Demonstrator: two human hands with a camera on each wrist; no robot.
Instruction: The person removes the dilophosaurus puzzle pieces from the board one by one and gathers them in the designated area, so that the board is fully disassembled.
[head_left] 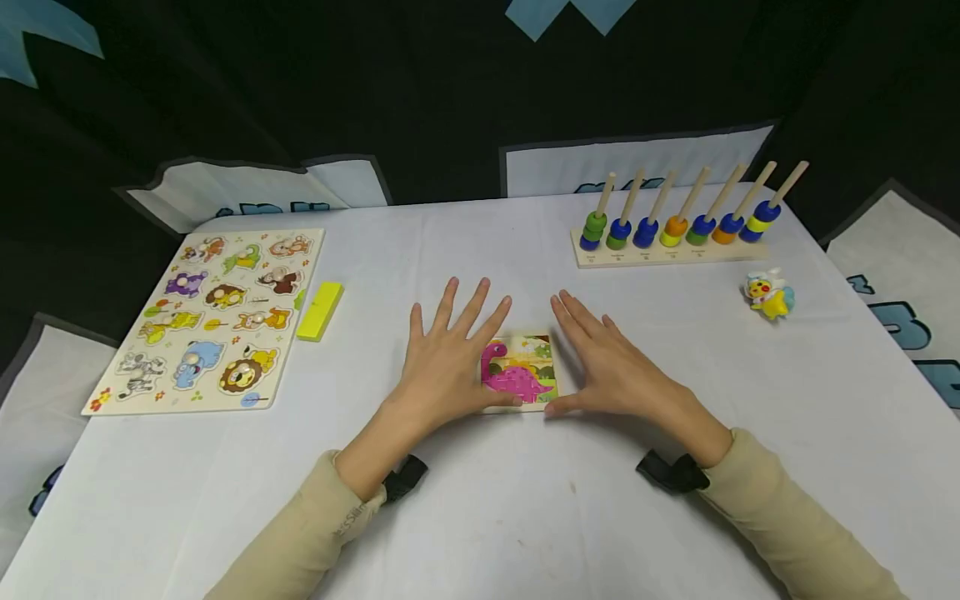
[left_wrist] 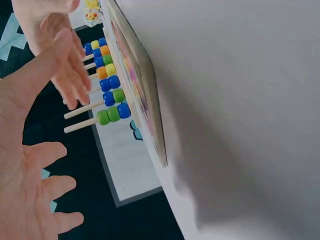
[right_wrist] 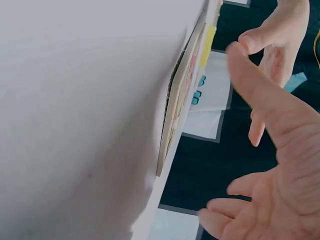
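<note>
A small square jigsaw puzzle (head_left: 522, 371) with a pink dinosaur picture lies flat on the white table. Over its left side my left hand (head_left: 446, 367) hovers with fingers spread, hiding part of the picture. On the other side is my right hand (head_left: 615, 367), fingers straight and thumb near the puzzle's lower right corner. Both wrist views show the board edge-on, its thin wooden rim (left_wrist: 150, 90) on the cloth, with the palms above it and apart from it. Neither hand holds anything.
A large animal peg puzzle board (head_left: 210, 321) lies at the left, with a yellow block (head_left: 320, 311) beside it. At the back right stands a bead-and-peg counting rack (head_left: 671, 254). A small yellow figurine (head_left: 770, 296) is in front of its right end.
</note>
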